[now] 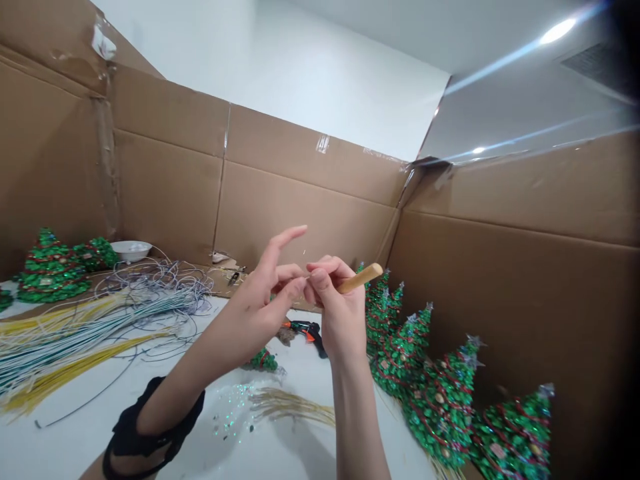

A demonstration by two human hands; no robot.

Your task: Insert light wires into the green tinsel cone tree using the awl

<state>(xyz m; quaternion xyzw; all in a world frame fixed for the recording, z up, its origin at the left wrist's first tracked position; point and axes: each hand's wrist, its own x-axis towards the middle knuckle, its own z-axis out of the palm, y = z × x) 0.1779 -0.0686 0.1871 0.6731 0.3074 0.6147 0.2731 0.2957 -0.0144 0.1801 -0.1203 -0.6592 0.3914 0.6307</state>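
the right hand hides the lower end of a wooden stick, and a thin strand near the left hand is too fine to make out. the hands partly hide a glue gun, and the left forearm partly covers a small green tree. the bottom edge cuts off a row of beaded trees, the left edge cuts off a wire bundle, and small tools by the cardboard wall are too small to tell.

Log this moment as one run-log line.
left hand: at thin wire | right hand: holding wooden dowel | nearby: hot glue gun, green wire trees
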